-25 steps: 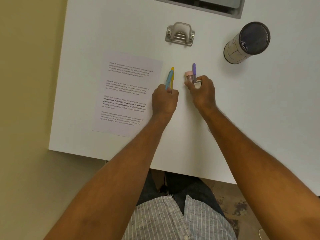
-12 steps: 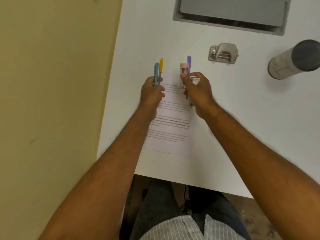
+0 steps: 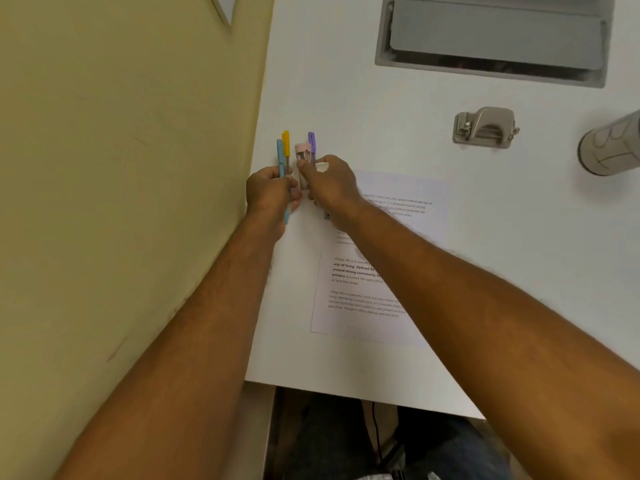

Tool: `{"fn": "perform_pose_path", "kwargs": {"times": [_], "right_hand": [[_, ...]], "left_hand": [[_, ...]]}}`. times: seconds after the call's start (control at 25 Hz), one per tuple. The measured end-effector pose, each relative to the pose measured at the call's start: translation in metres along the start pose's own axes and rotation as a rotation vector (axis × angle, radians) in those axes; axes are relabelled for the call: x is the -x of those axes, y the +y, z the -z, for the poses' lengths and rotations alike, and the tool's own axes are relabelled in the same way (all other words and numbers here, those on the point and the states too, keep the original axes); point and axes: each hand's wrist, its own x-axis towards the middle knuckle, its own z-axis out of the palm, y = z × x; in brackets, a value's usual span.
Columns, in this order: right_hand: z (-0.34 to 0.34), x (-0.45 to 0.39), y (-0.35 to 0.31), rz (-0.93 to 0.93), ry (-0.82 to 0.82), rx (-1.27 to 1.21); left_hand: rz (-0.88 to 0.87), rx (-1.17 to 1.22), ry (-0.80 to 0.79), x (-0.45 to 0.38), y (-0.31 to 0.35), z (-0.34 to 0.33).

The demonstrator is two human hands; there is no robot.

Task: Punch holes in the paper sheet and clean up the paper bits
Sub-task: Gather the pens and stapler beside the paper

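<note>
Punching not yet begun, by the look of it; paper sheet (image 3: 388,271) flat on the white counter (image 3: 381,109), partly under the right forearm, no holes or paper bits visible; hole punch (image 3: 485,128) untouched, well apart beyond the sheet's far edge, near a grey cylinder (image 3: 611,145). Left hand (image 3: 272,195) curled round a blue pen (image 3: 280,157) and a yellow pen (image 3: 286,147); right hand (image 3: 329,187) curled round a purple pen (image 3: 312,145), a pink-capped piece (image 3: 303,154) and something small and white (image 3: 321,166). Both near the counter's left edge, likely clearing stationery aside. Still ahead: fetching the punch, punching, gathering the bits.
</note>
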Motion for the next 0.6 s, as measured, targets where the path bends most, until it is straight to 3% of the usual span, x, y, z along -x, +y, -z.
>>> {"fn": "perform_pose_path", "kwargs": {"times": [0.24, 0.6], "right_hand": [[-0.006, -0.012, -0.001, 0.022, 0.035, 0.081], [-0.014, -0.009, -0.012, -0.018, -0.004, 0.11]], "left_hand": [[-0.028, -0.015, 0.038, -0.012, 0.002, -0.005], [-0.136, -0.297, 0.206, -0.025, 0.004, -0.003]]}}
